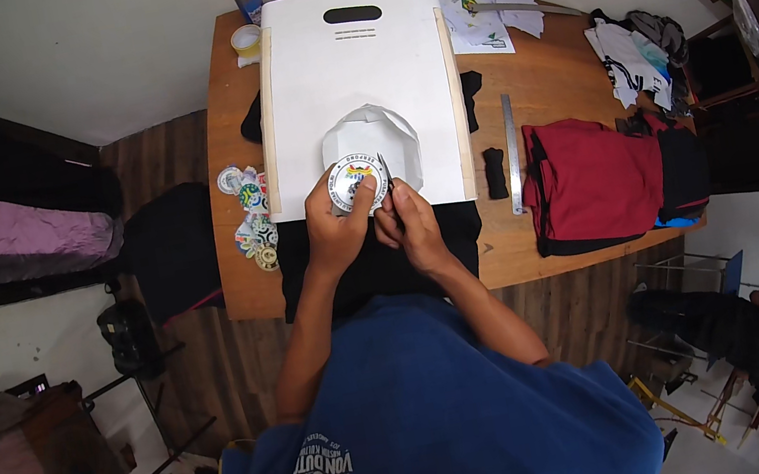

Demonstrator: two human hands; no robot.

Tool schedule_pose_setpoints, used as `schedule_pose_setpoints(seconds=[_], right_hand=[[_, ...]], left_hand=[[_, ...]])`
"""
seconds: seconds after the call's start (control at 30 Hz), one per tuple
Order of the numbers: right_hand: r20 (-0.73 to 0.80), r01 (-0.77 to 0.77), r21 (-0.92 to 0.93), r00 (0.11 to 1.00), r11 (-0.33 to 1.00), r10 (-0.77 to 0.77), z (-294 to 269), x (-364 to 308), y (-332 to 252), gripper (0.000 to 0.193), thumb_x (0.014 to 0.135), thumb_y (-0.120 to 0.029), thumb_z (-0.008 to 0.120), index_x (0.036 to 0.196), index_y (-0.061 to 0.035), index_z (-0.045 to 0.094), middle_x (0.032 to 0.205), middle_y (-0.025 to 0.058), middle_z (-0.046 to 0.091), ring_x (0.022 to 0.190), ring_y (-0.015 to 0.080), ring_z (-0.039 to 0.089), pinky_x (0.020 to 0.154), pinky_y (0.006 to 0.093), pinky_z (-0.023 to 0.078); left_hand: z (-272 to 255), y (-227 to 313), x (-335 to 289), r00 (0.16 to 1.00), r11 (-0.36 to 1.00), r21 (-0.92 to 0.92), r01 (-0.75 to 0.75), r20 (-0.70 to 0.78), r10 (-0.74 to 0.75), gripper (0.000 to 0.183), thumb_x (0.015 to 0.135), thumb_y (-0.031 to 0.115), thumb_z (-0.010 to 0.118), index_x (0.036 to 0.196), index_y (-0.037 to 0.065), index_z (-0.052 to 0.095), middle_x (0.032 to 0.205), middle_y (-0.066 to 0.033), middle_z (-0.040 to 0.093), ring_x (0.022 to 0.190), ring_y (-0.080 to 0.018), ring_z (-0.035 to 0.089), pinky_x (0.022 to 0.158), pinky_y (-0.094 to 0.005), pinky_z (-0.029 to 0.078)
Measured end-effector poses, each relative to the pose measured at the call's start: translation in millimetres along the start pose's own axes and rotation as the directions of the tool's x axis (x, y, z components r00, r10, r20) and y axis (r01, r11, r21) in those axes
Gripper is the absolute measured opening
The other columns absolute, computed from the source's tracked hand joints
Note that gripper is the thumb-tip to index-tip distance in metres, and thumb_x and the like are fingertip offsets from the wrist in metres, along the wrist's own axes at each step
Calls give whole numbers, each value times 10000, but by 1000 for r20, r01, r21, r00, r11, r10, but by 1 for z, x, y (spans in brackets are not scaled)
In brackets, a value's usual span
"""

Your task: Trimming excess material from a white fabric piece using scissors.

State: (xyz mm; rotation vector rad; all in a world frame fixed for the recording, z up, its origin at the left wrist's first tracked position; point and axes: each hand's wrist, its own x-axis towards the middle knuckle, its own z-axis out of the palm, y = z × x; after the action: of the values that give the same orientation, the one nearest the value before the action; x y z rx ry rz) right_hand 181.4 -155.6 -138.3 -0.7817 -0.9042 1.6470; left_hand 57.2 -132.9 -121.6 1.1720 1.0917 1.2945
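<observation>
A round white emblem [352, 177] is positioned over the lower part of a white board [301, 78], in front of a shallow white paper container [395, 133]. The left hand [337, 226] holds the emblem, thumb on its face. The right hand [415, 231] is closed around a slim, dark pointed tool [385, 168]; its tip points away from the person, at the emblem's right edge. The exact tool type cannot be told.

The board has an oval slot at its far end and lies on a wooden table [504, 253]. Black fabric [331, 281] lies at the board's near edge. Left of the board: a cluster of round emblems [252, 204]; at the far left corner, a tub [246, 41] and a spray can [248, 1]. Right of the board: a small black roll [495, 173], a metal ruler [512, 153] and red folded fabric [581, 171]. Printed sheets [477, 32] lie beside the board's far right corner.
</observation>
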Motion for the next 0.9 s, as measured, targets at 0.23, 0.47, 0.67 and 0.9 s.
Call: schedule_pose_setpoints(seconds=[0.23,0.47,0.67,0.9], right_hand=[[-2,6,-9,1000,1000,-6,-2,1,2,339,1023,-350,303,830,-85,388,564,-23,296,456,65,240,423,218,261],[-61,2,2,998,1000,-2,-1,1,1,342,1024,-337,309,821,-78,401,549,-26,283,450,65,236,424,218,262],[-113,60,40,992,997,-55,-1,5,0,227,997,-266,436,931,-52,468,546,-47,339,449,39,291,424,209,260],[-180,10,-42,984,999,-17,9,3,0,147,967,-184,503,975,-38,484,569,-41,405,466,22,351,414,194,247]], left_hand=[[-1,-3,0,1000,1000,4,-4,2,4,173,861,98,634,959,-43,613,841,-74,655,760,-102,609,659,-241,494],[-1,-1,0,1000,1000,-3,4,8,-4,177,860,99,636,967,-41,612,849,-74,655,768,-103,611,673,-241,494],[-3,-6,-1,999,1000,-9,29,27,-29,193,860,115,638,971,-41,613,860,-76,659,784,-108,615,685,-243,491],[4,-11,-5,999,999,-32,14,-39,-16,185,870,114,624,965,-45,615,863,-83,661,790,-117,616,688,-249,491]])
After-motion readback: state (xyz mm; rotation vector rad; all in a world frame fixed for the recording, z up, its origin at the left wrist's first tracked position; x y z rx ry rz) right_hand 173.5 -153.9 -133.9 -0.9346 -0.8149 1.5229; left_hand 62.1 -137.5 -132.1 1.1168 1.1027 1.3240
